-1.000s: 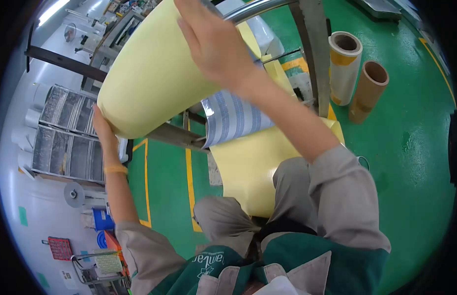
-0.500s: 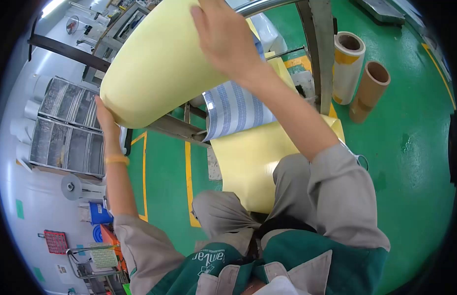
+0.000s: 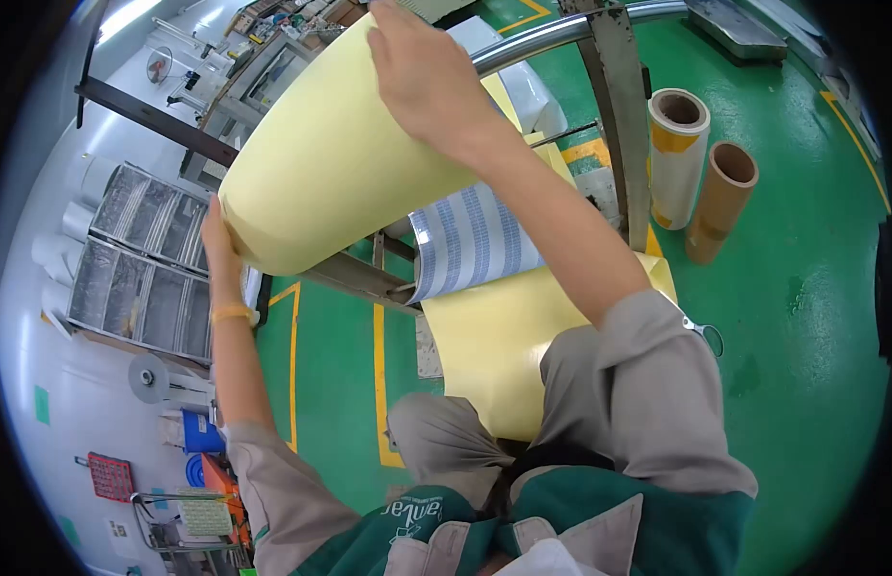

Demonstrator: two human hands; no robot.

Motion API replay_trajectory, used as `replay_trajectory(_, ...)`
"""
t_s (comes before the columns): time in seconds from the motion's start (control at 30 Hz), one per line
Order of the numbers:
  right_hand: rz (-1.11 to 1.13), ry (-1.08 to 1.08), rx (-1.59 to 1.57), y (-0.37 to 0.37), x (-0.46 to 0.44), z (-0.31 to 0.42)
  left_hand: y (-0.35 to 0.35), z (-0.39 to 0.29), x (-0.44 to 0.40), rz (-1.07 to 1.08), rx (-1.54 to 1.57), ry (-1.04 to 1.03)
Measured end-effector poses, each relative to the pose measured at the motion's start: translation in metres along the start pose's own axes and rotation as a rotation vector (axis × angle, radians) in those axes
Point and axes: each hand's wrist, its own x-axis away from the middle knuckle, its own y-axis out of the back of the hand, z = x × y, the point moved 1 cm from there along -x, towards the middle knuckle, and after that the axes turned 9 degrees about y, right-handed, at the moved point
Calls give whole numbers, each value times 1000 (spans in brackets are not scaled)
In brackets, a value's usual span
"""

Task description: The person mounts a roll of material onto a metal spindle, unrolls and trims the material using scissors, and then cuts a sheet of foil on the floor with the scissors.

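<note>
A large yellow sheet (image 3: 340, 163) curves over the metal frame in front of me, its near end bent into a rounded fold. My left hand (image 3: 221, 240) grips its left edge, with the fingers partly hidden behind it. At the upper right edge, my right hand (image 3: 428, 86) holds the same sheet, thumb on the near face; its other fingertips are partly out of sight. Below hangs a blue-and-white striped printed sheet (image 3: 475, 240). Under that, more yellow sheet (image 3: 494, 350) reaches down between my knees.
A metal frame post (image 3: 618, 115) and a shiny roller (image 3: 561, 31) stand at the upper right. Beyond them are a white roll (image 3: 678, 163) and a brown cardboard tube (image 3: 722, 202) on the green floor. Scissors (image 3: 705, 333) show by my right sleeve. Racks (image 3: 148, 240) line the left wall.
The view has shifted, so the frame, rolls and sheets sit lower in the picture. Both hands keep hold of the yellow sheet. More of the scissors shows.
</note>
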Motion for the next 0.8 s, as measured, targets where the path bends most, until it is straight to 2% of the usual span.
replay_trajectory(0.07,-122,107,82,-4,10,3,-1,-14,-20,-87,-177,-35)
replay_trajectory(0.13,-218,262,166,-5,42,3,-6,22,-9,-233,-180,-335)
replay_trajectory(0.23,-217,338,141,0,113,-24,-28,79,51,-514,-150,-399)
replay_trajectory(0.3,-242,268,20,0,117,-20,-11,102,54,-472,-130,-337)
replay_trajectory(0.37,-237,239,-17,1,85,-14,-23,72,52,-383,-61,-268)
replay_trajectory(0.4,-192,183,55,-1,53,-2,-7,53,23,-278,-110,-354)
replay_trajectory(0.43,-99,91,40,3,22,7,-5,24,6,-157,25,-161)
replay_trajectory(0.5,-186,113,273,-21,1,-1,-14,-23,-8,-93,-141,32)
replay_trajectory(0.53,-224,122,366,-26,4,0,-14,-19,-12,-114,-164,-71)
replay_trajectory(0.6,-230,234,298,-14,39,2,-7,12,-14,-165,-205,-273)
replay_trajectory(0.67,-250,319,236,-5,81,-13,-31,40,36,-415,-113,-452)
replay_trajectory(0.7,-260,352,210,-5,105,-26,-27,73,44,-416,-7,-419)
replay_trajectory(0.73,-269,389,183,-5,117,-30,-26,97,55,-483,-93,-417)
replay_trajectory(0.8,-239,333,127,0,107,-19,-15,119,52,-459,-113,-461)
